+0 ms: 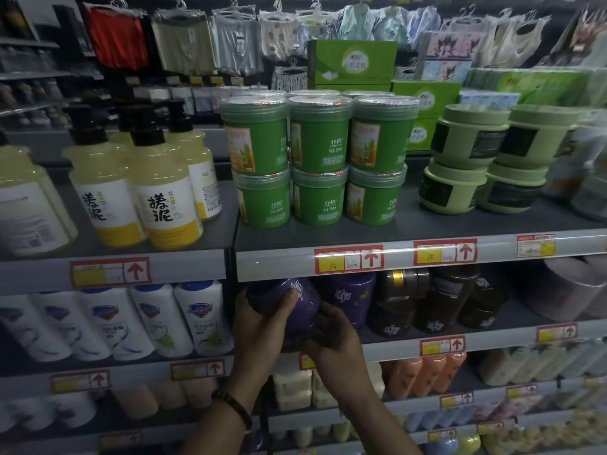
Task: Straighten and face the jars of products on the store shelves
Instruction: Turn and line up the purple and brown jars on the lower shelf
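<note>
Since a squat, smooth tub turns more safely in two hands than in one, the purple jar is clasped between both at the front lip of the second shelf. Nearest the camera, a beaded bracelet rings the left wrist; above it the left hand wraps the jar's left flank, thumb laid across the front just under the white logo; the right hand cups the lower right side, fingers curled round it, so both hands grip the jar and neither is free. The jar leans towards the left thumb with its logo riding high, which I judge to be a turning pose meant to bring the label square to the aisle; the palms hide its base, so I cannot tell whether it touches the shelf. Just beyond the right fingertips stands a second purple jar, logo outward, likely the model for alignment; further right of those fingers, dark brown jars fill the row. Directly above the knuckles runs the price rail; over it green jars stand stacked two high, labels not all turned alike, probably yet to be faced; far behind and well above the fingers, garments hang on hangers.
</note>
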Demonstrator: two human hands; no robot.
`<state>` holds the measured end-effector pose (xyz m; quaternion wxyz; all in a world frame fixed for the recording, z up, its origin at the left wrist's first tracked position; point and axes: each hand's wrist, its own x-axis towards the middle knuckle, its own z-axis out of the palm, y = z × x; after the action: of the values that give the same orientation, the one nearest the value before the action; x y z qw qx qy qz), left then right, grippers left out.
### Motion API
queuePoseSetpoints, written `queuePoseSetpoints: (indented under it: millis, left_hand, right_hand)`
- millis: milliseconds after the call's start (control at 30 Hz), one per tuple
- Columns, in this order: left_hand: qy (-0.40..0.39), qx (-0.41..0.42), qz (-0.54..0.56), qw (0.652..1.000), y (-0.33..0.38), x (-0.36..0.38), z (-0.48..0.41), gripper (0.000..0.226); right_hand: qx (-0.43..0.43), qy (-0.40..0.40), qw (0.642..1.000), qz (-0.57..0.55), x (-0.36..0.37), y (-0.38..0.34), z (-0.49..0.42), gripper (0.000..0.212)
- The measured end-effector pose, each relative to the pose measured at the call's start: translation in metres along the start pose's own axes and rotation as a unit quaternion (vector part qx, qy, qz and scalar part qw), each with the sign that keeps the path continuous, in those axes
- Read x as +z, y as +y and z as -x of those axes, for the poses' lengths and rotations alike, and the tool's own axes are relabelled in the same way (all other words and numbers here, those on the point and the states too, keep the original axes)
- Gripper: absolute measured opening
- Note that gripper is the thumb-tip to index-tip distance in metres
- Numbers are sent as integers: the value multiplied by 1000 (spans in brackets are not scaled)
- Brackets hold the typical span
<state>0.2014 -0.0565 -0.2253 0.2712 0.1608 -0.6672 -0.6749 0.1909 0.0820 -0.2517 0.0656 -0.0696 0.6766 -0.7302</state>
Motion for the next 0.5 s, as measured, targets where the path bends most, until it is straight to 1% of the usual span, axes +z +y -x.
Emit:
queuePoseSetpoints:
  millis: [100,200,300,367,500]
  left_hand:
    - [-11,-20,29,999,4,0,0,77]
    - [-21,-40,67,997,8,0,2,67]
    - [-22,-73,107,991,9,1,5,69]
    - [-21,-106,136,985,10,1,6,75]
    - [-18,-130,172,976,12,1,6,75]
  right_hand:
    - [-13,-8,1000,-14,-2,2,-2,84]
    - [-28,-3,1000,0,-2,5,-4,91]
    - [-33,2,999,6,-2,9,-5,98]
    - [-39,3,999,11,-1,8,-5,94]
    - [-64,12,998,19,0,5,-4,68]
